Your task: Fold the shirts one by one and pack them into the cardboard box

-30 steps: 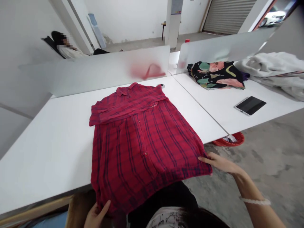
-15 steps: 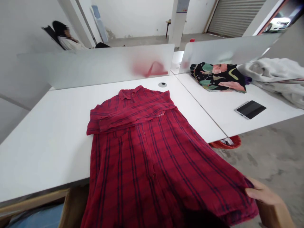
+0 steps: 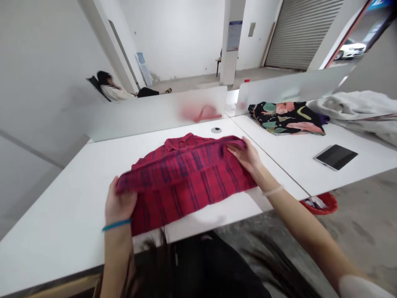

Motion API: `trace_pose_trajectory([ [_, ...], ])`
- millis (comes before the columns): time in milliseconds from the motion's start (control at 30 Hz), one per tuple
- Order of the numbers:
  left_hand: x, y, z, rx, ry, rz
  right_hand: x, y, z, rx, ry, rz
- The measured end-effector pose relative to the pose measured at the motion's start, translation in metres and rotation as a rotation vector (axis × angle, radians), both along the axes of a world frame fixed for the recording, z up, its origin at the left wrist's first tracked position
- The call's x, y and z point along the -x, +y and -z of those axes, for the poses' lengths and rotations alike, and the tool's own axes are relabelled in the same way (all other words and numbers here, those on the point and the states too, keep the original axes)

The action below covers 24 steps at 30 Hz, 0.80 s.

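Note:
A red plaid shirt [image 3: 192, 186] lies on the white table, its lower part folded up over the body toward the collar. Its collar [image 3: 180, 142] points to the far side of the table. At the left end of the folded-up edge, my left hand [image 3: 120, 203] is closed on the fabric. My right hand [image 3: 246, 157] grips the right end of the same edge, thumb and fingers around the cloth. The shirt's sleeves are hidden under the folded layer.
A black patterned garment [image 3: 290, 118], a pale bulky cloth [image 3: 356, 105] and a tablet [image 3: 336, 157] lie on the right table [image 3: 288, 157]. Frosted dividers [image 3: 149, 114] run along the back. A red basket [image 3: 325, 205] stands below the edge. A person [image 3: 116, 89] reclines beyond.
The shirt's lower part, earlier hanging over the front edge, is now folded up over the body. My left hand has come into view, and my right hand has moved up and left.

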<state>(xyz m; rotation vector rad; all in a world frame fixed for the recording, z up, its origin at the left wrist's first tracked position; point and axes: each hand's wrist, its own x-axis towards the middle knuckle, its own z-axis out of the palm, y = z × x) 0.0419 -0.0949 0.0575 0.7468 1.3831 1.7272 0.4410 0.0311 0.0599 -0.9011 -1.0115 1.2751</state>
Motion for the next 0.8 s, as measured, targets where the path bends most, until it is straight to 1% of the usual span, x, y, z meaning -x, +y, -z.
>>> trace_pose_trajectory([
  [33, -0.004, 0.024, -0.003, 0.07, 0.155, -0.052, 0.017, 0.021, 0.0, -0.055, -0.184, -0.016],
  [67, -0.009, 0.044, -0.003, 0.08, 0.226, -0.057, 0.03, 0.037, 0.003, -0.114, -0.422, -0.037],
  [100, -0.014, 0.06, 0.0, 0.115, 0.333, -0.059, 0.04, 0.05, 0.009, -0.164, -0.624, -0.058],
  [133, -0.019, 0.07, 0.005, 0.121, 0.416, -0.034, 0.047, 0.058, 0.017, -0.211, -0.827, -0.076],
  [167, -0.022, 0.077, 0.012, 0.139, 0.543, -0.015, 0.051, 0.064, 0.027, -0.257, -1.027, -0.098],
  [233, -0.022, 0.08, 0.029, 0.21, 0.876, 0.001, 0.053, 0.07, 0.046, -0.318, -1.373, -0.131],
  [267, -0.02, 0.08, 0.036, 0.274, 1.053, -0.008, 0.052, 0.072, 0.054, -0.336, -1.53, -0.136],
  [300, -0.016, 0.079, 0.043, 0.356, 1.218, -0.022, 0.05, 0.074, 0.061, -0.343, -1.642, -0.134],
  [333, -0.012, 0.079, 0.047, 0.44, 1.342, -0.038, 0.049, 0.075, 0.066, -0.339, -1.688, -0.133],
  [400, -0.006, 0.08, 0.051, 0.567, 1.444, -0.04, 0.047, 0.078, 0.07, -0.332, -1.714, -0.129],
  [500, -0.004, 0.081, 0.048, 0.642, 1.462, 0.009, 0.046, 0.078, 0.068, -0.329, -1.726, -0.143],
  [600, -0.012, 0.075, 0.044, 0.677, 1.46, 0.038, 0.044, 0.07, 0.065, -0.345, -1.739, -0.153],
  [700, -0.023, 0.054, 0.047, 0.67, 1.51, 0.043, 0.035, 0.049, 0.065, -0.374, -1.745, -0.145],
  [800, -0.025, 0.022, 0.057, 0.588, 1.606, 0.078, 0.017, 0.018, 0.068, -0.408, -1.727, -0.132],
])
